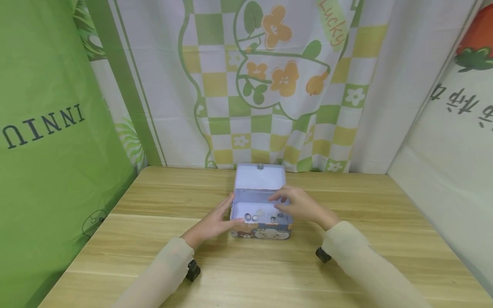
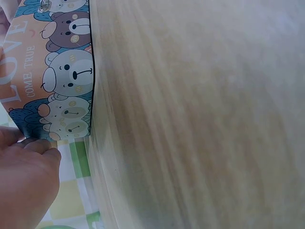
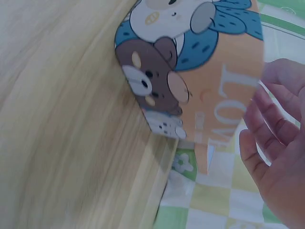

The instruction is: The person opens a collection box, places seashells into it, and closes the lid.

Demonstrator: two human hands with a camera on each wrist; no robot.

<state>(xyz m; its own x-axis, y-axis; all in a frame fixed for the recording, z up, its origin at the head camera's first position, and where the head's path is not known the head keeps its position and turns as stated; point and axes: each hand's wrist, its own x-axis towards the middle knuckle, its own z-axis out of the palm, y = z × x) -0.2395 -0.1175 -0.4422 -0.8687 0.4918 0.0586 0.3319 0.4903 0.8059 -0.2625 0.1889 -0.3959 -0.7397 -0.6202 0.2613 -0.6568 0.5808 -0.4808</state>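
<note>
A small hinged box (image 1: 262,233) printed with cartoon bears stands on the table with its lid (image 1: 259,177) raised and its pale lilac inside showing. My left hand (image 1: 213,222) grips the box's left side, thumb at the front rim and fingers along the side wall; the left wrist view shows the fingers bent at a corner. Several small round, clear or silvery pieces (image 1: 247,217) lie on the box floor; their kind is too small to tell. Above the box's right part hovers my right hand (image 1: 298,204), thumb and fingers loosely bent and apart, nothing visible between them.
The box stands near the back of a wooden table (image 1: 185,192). Behind the table hangs a checked, flowered curtain (image 1: 219,85), with a green cloth (image 1: 57,179) at left and a white one at right. A metal clasp (image 1: 260,166) tops the lid.
</note>
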